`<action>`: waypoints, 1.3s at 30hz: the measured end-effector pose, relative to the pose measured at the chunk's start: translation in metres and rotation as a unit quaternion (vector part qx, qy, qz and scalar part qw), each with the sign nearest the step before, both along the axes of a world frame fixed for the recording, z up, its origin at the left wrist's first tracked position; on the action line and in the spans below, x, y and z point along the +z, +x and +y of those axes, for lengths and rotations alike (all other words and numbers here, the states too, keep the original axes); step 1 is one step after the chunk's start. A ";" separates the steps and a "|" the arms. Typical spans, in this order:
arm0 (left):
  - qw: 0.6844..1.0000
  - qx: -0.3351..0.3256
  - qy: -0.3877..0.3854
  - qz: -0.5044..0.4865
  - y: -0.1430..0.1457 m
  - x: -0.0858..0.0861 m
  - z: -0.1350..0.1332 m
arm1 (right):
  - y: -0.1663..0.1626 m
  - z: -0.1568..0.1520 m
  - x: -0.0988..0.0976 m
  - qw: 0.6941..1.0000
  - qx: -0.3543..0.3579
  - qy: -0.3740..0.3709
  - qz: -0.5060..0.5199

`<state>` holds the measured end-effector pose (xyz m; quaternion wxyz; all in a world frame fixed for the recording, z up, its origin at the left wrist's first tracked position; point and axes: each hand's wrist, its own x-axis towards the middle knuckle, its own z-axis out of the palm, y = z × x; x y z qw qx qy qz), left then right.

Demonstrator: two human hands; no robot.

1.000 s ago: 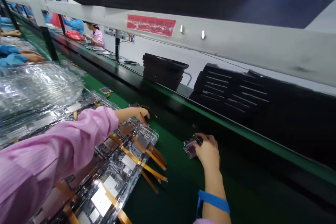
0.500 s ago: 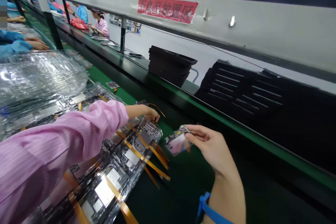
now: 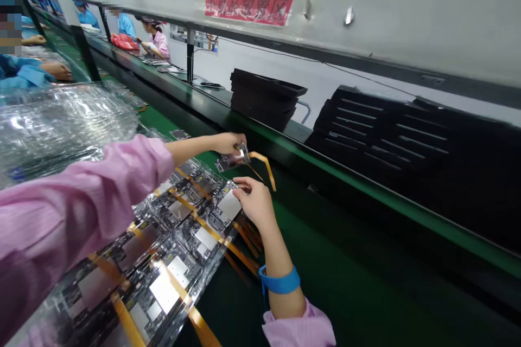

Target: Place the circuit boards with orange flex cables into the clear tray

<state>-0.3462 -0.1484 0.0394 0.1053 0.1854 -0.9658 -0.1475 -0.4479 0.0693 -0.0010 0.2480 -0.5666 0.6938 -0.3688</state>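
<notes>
Since prev: left hand (image 3: pixel 228 142) lifted board (image 3: pixel 234 160) w/ cable.

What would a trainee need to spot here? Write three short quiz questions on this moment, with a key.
1. True or false: the left hand holds a small board with an orange flex cable lifted off the clear tray.
2. Which wrist wears the blue wrist strap? A) left B) right
3. What does the right hand rest on?

Key: 1 true. 2 B. 3 A metal-shielded board at the far end of the clear tray.
</notes>
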 end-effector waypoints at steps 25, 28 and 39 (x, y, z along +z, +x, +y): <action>0.979 0.156 -0.055 0.121 0.230 -0.001 0.145 | -0.091 -0.074 -0.038 0.964 -0.097 0.114 0.222; 0.972 0.161 -0.063 0.158 0.239 -0.029 0.155 | -0.071 -0.093 -0.047 0.956 -0.090 0.106 0.259; 0.972 0.139 -0.107 0.157 0.255 -0.022 0.172 | -0.045 -0.109 -0.058 0.923 -0.105 0.141 0.342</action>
